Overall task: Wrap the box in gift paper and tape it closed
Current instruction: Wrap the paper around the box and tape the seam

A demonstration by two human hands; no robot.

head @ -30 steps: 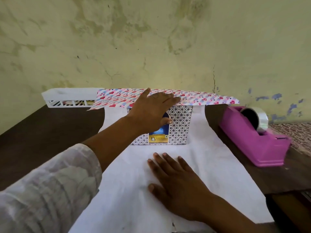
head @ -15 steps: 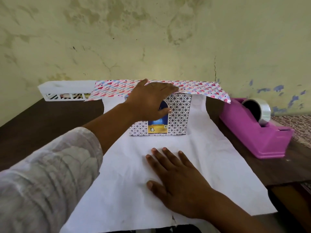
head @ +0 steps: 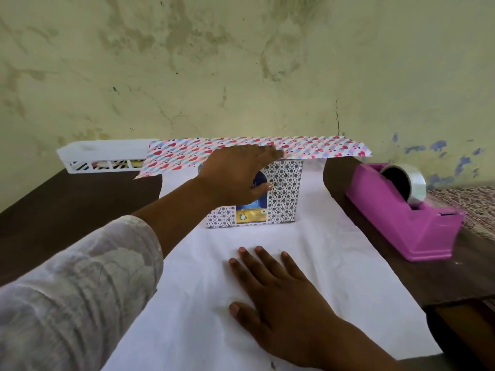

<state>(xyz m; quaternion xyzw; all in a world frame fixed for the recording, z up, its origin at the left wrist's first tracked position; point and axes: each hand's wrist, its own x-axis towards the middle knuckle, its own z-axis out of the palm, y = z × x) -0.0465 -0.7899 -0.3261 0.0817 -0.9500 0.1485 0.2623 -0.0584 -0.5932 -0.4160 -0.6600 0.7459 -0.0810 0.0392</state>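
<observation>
Nearest the viewer, the right hand (head: pixel 281 303) lies flat, fingers spread, on the white underside of the gift paper (head: pixel 334 263) covering the dark table (head: pixel 53 210). Beyond it the patterned box (head: pixel 284 191) stands upright on the sheet. The left hand (head: pixel 235 178) presses the far flap, heart print up, onto the box top, fingers straight and together, thumb against the front face. A pink tape dispenser (head: pixel 401 218) sits to the right, a white basket (head: pixel 104 158) at the back left. If either hand lifts for tape, the untaped flap would likely spring back.
</observation>
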